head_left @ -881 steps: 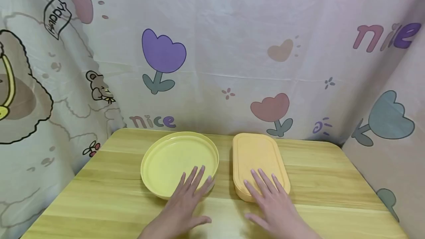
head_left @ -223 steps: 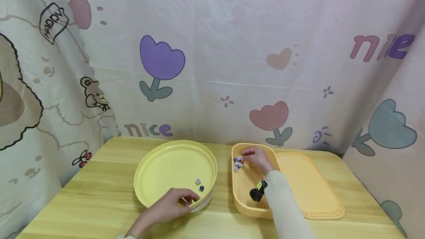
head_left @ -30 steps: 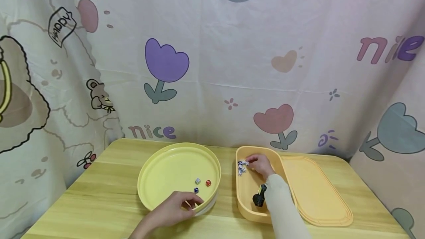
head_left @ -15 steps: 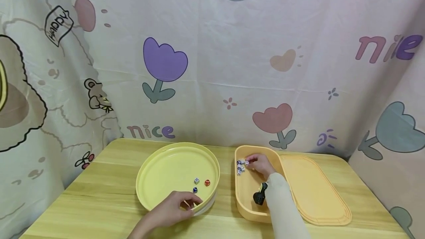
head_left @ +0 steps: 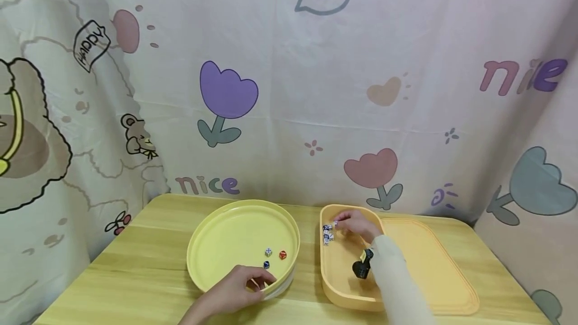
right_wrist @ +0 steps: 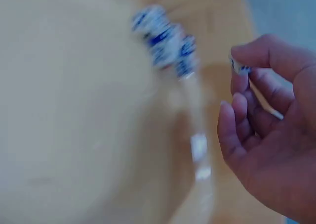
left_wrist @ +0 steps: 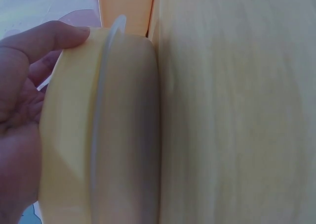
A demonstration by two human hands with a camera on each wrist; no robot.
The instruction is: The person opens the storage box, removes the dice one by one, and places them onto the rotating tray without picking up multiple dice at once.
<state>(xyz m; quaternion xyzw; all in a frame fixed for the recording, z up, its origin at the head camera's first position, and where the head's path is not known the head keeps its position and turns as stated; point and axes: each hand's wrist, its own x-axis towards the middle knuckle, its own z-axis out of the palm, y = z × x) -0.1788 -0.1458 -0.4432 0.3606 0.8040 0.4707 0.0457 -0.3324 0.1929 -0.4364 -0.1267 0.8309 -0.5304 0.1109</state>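
My left hand (head_left: 237,287) grips the near rim of a round yellow tray (head_left: 226,245); in the left wrist view the thumb presses the tray's side wall (left_wrist: 74,130). Inside the tray lie a white die (head_left: 268,252), a red die (head_left: 282,255) and a dark blue die (head_left: 266,265). My right hand (head_left: 358,223) is over the far end of an orange box (head_left: 352,301). Between thumb and index finger it pinches a white die with blue markings (right_wrist: 239,66). Several white and blue dice (head_left: 326,235) cluster along the box's left wall, blurred in the right wrist view.
The orange lid (head_left: 433,265) lies flat on the wooden table (head_left: 131,265), against the box's right side. A black wrist camera (head_left: 362,268) on the right arm hangs over the box. A patterned curtain (head_left: 289,89) closes off the back and sides.
Since several seconds ago, the red die has come into the tray. In the last second the right hand has risen slightly with the pinched die; the left hand keeps its grip.
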